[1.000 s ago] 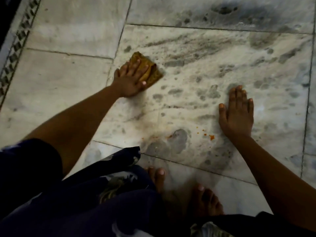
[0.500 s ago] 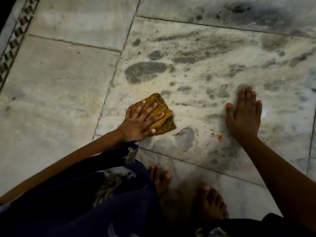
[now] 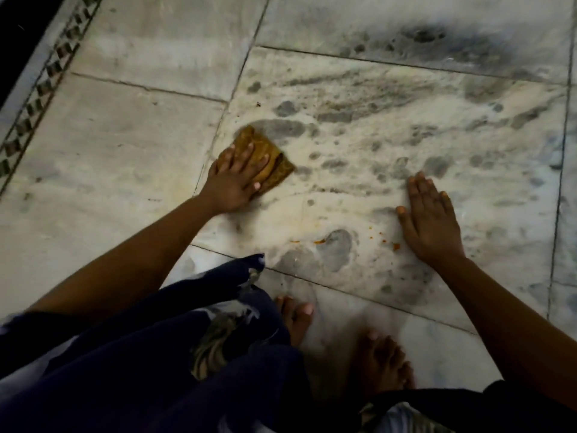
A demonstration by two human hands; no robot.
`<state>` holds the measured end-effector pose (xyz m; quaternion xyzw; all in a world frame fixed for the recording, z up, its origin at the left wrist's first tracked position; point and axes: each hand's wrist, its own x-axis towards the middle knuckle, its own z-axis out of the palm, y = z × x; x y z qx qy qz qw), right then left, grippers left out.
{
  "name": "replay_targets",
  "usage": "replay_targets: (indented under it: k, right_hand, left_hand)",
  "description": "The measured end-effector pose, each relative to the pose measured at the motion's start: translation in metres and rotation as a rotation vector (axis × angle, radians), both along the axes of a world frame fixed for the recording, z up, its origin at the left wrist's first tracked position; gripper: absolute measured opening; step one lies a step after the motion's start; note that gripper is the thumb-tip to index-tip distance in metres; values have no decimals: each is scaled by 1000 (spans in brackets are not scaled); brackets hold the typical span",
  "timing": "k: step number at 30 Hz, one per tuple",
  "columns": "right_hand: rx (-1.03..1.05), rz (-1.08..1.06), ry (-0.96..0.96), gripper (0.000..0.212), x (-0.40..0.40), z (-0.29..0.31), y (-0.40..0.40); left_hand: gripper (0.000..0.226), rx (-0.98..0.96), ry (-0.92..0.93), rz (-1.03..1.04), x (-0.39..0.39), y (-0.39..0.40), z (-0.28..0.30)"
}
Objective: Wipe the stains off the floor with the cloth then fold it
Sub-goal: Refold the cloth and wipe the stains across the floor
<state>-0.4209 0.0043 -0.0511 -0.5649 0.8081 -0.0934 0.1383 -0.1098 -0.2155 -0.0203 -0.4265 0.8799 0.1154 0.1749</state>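
Observation:
A folded mustard-brown cloth (image 3: 271, 157) lies flat on the pale marble floor (image 3: 359, 145), near a tile joint. My left hand (image 3: 235, 179) presses down on it, fingers spread over its near half. My right hand (image 3: 429, 218) rests flat on the floor to the right, palm down, fingers together, holding nothing. Small orange stain specks (image 3: 396, 245) lie just left of my right wrist, and another orange smear (image 3: 319, 242) sits nearer the middle. A faint yellowish film covers the tile between my hands.
My two bare feet (image 3: 382, 360) stand on the tile below the hands, with dark patterned clothing (image 3: 175, 354) at the lower left. A dark patterned border strip (image 3: 37, 92) runs along the far left edge of the floor.
My left hand slid the cloth toward me half a second ago and has now pushed it back away, up and left. My right hand has stayed planted on the floor.

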Motion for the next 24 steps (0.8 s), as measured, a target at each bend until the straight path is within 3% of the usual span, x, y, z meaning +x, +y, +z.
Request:
replay_targets:
  k: [2, 6, 12, 16, 20, 24]
  right_hand:
    - [-12, 13, -3, 70, -1, -2, 0]
    - [-25, -14, -3, 70, 3, 0, 1]
    - [13, 43, 58, 68, -7, 1, 20]
    - [33, 9, 55, 68, -14, 2, 35]
    - [45, -35, 55, 67, -10, 0, 54]
    - [50, -57, 68, 66, -9, -3, 63]
  left_hand:
    - [72, -34, 74, 45, 26, 45, 1]
    - [57, -237, 138, 81, 41, 116, -3]
    - [64, -286, 179, 229, 23, 62, -11]
    - [66, -233, 124, 155, 24, 18, -8]
    - [61, -235, 219, 202, 45, 50, -12]
    - [64, -295, 112, 281, 36, 98, -26]
